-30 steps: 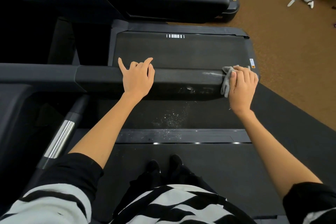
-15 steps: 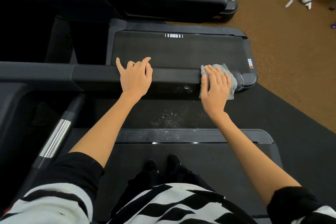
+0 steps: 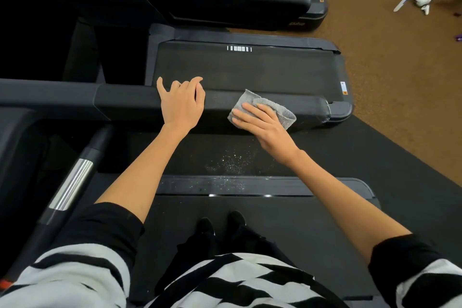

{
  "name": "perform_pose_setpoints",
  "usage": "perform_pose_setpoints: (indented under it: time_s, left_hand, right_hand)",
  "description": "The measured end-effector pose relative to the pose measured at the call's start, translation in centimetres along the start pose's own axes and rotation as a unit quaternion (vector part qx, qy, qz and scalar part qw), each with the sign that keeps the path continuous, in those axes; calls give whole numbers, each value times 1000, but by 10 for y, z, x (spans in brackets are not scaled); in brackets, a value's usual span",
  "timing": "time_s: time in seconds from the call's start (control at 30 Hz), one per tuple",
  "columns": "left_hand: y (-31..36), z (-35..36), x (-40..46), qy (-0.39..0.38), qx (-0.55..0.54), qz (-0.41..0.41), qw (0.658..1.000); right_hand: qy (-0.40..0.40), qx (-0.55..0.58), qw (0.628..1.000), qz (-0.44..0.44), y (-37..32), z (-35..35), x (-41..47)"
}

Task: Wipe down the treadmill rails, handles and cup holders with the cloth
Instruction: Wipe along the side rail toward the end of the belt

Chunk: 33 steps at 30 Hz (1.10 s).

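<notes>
Black treadmill rail, brown carpet at two o'clock.
Right hand, fingers flat, presses grey cloth; left hand rests loosely curled on the rail.

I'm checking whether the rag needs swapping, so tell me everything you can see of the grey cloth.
The small grey terry-looking cloth is folded over, with a fold showing at its top. It lies on the padded black treadmill rail, draped a little over the near side. The right hand presses it flat with straight fingers. The left hand rests on the rail apart from it. No stains are discernible.
</notes>
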State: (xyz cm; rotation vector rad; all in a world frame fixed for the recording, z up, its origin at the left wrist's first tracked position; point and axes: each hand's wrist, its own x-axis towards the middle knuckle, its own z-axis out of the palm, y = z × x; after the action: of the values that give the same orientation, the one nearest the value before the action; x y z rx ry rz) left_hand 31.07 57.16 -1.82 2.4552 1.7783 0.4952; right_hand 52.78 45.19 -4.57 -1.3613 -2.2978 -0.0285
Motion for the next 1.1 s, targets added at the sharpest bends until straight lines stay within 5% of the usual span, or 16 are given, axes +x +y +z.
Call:
perform_pose_setpoints:
  time_s: [0.2, 0.47, 0.63, 0.9, 1.1]
  left_hand:
    - [-4, 2, 0, -6, -12, 42, 999]
    - [18, 2, 0, -26, -30, 108, 993]
    - [24, 0, 7, -2, -160, 1, 987]
    - [31, 7, 3, -33, -34, 49, 998]
    - [39, 9, 6, -73, -11, 49, 996]
  right_hand:
    - [-68, -9, 996, -65, 23, -22, -21]
    - [55, 44, 997, 22, -11, -31, 46]
    - [7, -51, 995, 88, -23, 2, 54]
    - [5, -186, 982, 33, 18, -12, -4]
    - [91, -200, 963, 156, 46, -17, -60]
